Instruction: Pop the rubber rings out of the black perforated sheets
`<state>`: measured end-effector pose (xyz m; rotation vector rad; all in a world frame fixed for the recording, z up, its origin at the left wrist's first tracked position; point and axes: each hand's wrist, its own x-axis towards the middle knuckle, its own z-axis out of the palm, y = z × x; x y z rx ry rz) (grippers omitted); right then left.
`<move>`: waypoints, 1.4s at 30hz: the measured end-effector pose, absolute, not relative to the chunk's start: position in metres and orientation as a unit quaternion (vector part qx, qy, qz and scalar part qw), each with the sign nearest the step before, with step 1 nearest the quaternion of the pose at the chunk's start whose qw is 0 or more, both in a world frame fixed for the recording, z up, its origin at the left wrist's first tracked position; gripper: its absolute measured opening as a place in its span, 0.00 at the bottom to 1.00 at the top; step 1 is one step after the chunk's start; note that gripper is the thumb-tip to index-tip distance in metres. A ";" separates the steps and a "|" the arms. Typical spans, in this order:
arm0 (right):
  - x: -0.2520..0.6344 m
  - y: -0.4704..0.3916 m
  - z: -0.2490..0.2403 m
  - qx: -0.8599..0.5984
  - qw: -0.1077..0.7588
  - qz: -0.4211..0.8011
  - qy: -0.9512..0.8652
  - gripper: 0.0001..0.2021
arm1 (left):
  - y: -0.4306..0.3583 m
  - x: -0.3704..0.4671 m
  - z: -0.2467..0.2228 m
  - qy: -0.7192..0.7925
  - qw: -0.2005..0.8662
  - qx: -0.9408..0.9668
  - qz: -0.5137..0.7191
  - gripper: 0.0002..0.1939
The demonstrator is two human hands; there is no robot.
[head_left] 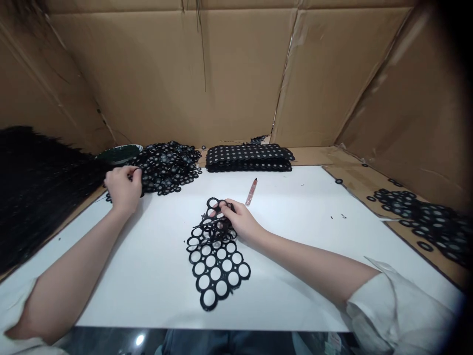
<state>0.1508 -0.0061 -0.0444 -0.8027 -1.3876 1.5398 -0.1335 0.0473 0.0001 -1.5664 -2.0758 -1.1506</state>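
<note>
My right hand (242, 219) is closed on the upper part of a black lattice of joined rings (212, 287). The lattice's lower end spreads flat towards me on the white board, while its upper part is bunched and folded by the fingers. Off to the left, my left hand (124, 190) has its fingers curled together at the near left edge of a heap of loose black rings (166, 165). Whatever is pinched there is hidden. Just beyond my right hand lies a short, pointed stick (252, 191) with a black tip and a pinkish, see-through body.
Folded black dotted sheets (249, 159) lie at the back of the white board (295, 286). More loose black rings (428, 217) lie on cardboard at the right. A dark fibrous mass (40, 192) and a green-filled bowl (120, 154) stand left. Cardboard walls (236, 64) enclose the back and sides.
</note>
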 end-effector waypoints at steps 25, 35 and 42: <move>0.183 0.044 -0.038 -0.464 0.675 0.400 -0.412 0.20 | -0.028 -0.009 0.006 -0.576 -0.218 -0.781 -0.100 0.26; 0.193 0.052 -0.038 -0.458 0.690 0.408 -0.384 0.14 | -0.048 -0.012 -0.005 -0.584 -0.243 -0.736 -0.242 0.09; 0.189 0.051 -0.046 -0.457 0.661 0.436 -0.405 0.15 | -0.071 -0.066 0.012 -0.604 -0.260 -0.680 -0.324 0.15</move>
